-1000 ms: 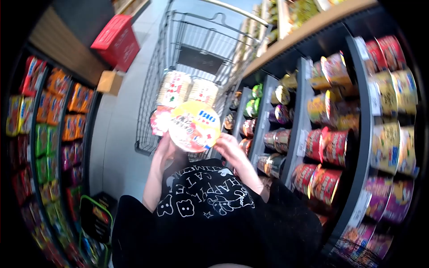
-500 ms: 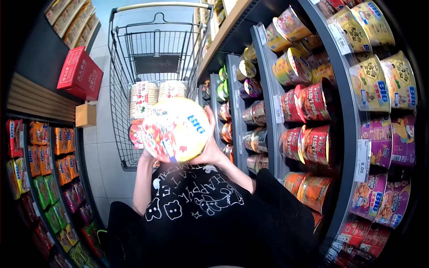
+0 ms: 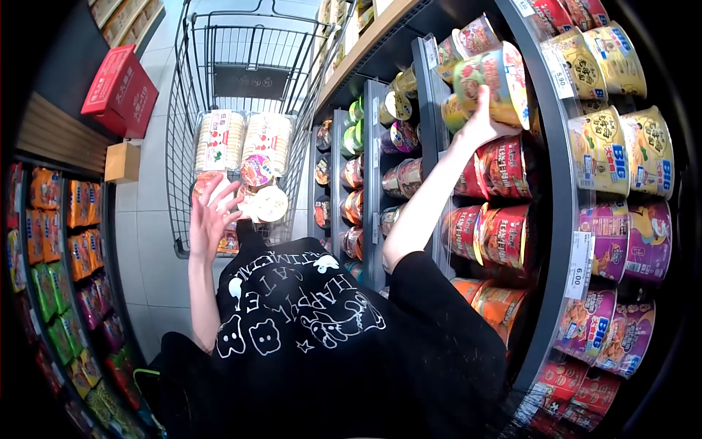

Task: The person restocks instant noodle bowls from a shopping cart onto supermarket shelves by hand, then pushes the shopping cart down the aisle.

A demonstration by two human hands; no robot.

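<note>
1. Now the two hands are far apart; half a second ago both were around a yellow-lidded tub in front of the chest.
2. The right arm has swung out to the shelf (image 3: 557,219), and the right grip (image 3: 482,126) is clamped on a green-and-yellow noodle tub (image 3: 503,79), its thumb laid across the near side; the other fingers are mostly hidden.
3. This tub is held at the upper right of the view, in front of other yellow tubs and just beyond the red tubs (image 3: 504,172); contact with its neighbours cannot be told.
4. It is tilted, its long axis running roughly crosswise, left to right in the view. A curved, rimmed end faces right; whether that is lid or base is unclear.
5. The left grip (image 3: 210,223) has its fingers spread apart, palm bare, at the near left part of the cart (image 3: 178,139); whether it touches the red-and-white pack (image 3: 207,183) cannot be told.
6. In the cart, a pale-lidded tub (image 3: 272,203) and a purple-topped tub (image 3: 257,170) now show beside the biscuit packs (image 3: 219,139).
</note>
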